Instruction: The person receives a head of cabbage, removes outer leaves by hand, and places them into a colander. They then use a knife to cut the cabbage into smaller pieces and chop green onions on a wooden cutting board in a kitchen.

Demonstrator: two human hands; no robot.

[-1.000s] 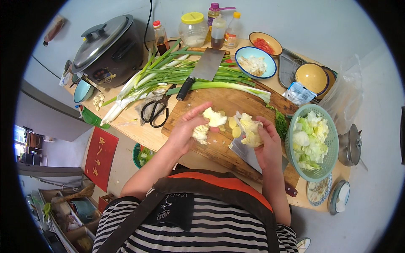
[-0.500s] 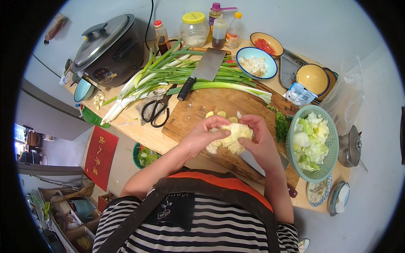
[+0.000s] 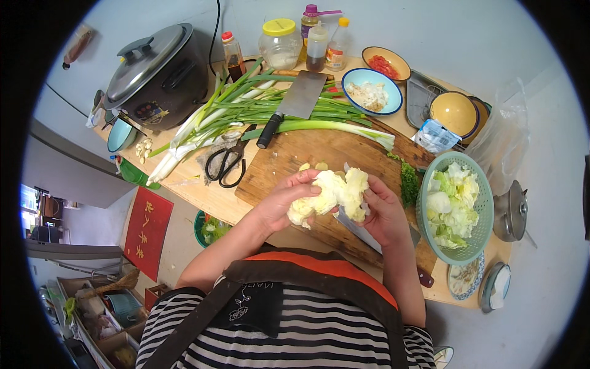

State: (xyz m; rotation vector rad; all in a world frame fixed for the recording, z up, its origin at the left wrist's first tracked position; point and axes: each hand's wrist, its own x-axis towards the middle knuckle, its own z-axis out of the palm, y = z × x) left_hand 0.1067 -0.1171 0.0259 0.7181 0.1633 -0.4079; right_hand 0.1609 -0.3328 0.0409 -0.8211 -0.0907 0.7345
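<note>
— Where to look for the leaves [image 3: 327, 190]?
— Above the board [image 3: 295, 150], toward its near edge.
— And with fingers how?
— Closed: gripping one side with the left hand [image 3: 276, 203], the other with the right hand [image 3: 387, 215].
— Around the board?
— Right, see a colander [image 3: 422, 212]; left, scissors [image 3: 238, 147]; at the far side, a cleaver [image 3: 304, 95] atop leeks [image 3: 224, 107].
</note>
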